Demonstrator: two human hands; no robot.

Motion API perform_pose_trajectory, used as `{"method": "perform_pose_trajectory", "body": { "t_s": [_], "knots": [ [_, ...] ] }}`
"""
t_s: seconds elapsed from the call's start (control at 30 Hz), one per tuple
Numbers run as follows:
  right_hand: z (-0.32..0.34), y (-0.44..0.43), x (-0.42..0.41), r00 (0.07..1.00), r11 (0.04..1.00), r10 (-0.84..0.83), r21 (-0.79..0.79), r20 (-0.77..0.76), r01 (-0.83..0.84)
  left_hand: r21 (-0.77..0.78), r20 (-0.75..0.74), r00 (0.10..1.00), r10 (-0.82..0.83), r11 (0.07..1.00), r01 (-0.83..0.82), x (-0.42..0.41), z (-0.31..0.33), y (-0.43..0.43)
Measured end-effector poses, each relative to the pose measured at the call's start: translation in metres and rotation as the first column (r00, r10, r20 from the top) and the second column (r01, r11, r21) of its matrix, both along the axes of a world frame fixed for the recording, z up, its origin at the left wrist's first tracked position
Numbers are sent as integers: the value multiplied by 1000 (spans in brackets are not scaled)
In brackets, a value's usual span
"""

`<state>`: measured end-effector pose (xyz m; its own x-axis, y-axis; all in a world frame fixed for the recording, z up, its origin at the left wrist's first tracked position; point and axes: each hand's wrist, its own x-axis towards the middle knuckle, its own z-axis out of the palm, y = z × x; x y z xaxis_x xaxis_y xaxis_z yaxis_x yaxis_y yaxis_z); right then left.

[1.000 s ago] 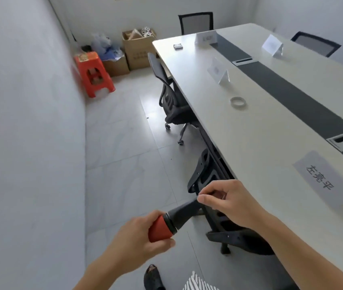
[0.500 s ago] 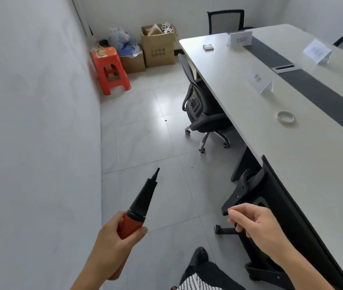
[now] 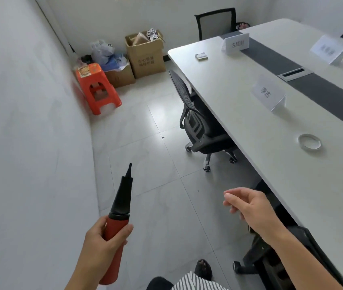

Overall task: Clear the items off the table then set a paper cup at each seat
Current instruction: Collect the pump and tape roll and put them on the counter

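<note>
Three name cards (image 3: 268,94) stand on the long pale bench (image 3: 239,114). There's also a clear tape ring (image 3: 309,141) near its edge and a small flat box (image 3: 201,56) up at the far corner. The left grip (image 3: 101,241) is wrapped round a red-and-black hand pump (image 3: 120,197), out over the grey tiled floor (image 3: 145,155). The right grip (image 3: 248,208) hangs loosely curled with nothing in it, near the bench edge. An orange stool (image 3: 96,86) and cardboard boxes (image 3: 145,53) sit in the far corner.

The left hand (image 3: 101,239) is wrapped round the red body of a pump (image 3: 122,197), whose black nozzle sticks out above the grip. The right hand (image 3: 248,206) reaches forward, its fingers loosely curled and holding nothing.
</note>
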<state>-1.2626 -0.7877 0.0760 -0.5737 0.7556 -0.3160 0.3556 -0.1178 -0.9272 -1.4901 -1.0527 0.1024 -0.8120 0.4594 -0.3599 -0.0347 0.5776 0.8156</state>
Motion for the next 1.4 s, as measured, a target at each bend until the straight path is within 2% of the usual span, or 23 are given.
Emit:
{"method": "perform_pose_trajectory", "body": {
  "t_s": [0.17, 0.3, 0.5, 0.6, 0.77, 0.9, 1.0, 1.1, 1.2, 1.33, 1.4],
  "knots": [
    [19, 62, -33, 998, 997, -62, 45, -13, 63, 40, 50, 997, -54, 998, 52, -50, -2, 75],
    [2, 108, -43, 970, 972, -236, 30, 51, 234, 36, 97, 983, -155, 988, 152, -100, -18, 149],
    [-14, 164, -59, 861, 866, -488, -40, 147, 498, 61, 78, 941, -329, 944, 325, -179, -24, 292],
    [-4, 191, -64, 796, 801, -592, -17, 127, 598, 45, 94, 871, -482, 876, 480, -195, -17, 372],
    [-5, 221, -52, 672, 675, -732, -14, 113, 738, 71, 70, 701, -710, 704, 706, -175, 0, 486],
    [-30, 251, -25, 598, 604, -776, -38, 198, 796, 87, 87, 609, -789, 615, 784, -141, 2, 553],
    [-57, 293, 3, 516, 547, -801, 21, 303, 837, 64, 100, 589, -802, 596, 800, -114, -3, 581],
    [-86, 343, 25, 443, 568, -773, 183, 455, 802, 28, 122, 576, -808, 583, 812, -93, -2, 600],
    [-120, 396, 38, 382, 641, -715, 330, 586, 693, -34, 125, 560, -819, 561, 827, -86, -4, 612],
    [-158, 438, 36, 343, 707, -628, 328, 699, 627, -115, 139, 605, -784, 594, 796, -89, -4, 619],
    [-171, 447, 35, 295, 732, -610, 381, 735, 565, -153, 167, 620, -767, 601, 784, -88, -4, 623]
  ]
}}
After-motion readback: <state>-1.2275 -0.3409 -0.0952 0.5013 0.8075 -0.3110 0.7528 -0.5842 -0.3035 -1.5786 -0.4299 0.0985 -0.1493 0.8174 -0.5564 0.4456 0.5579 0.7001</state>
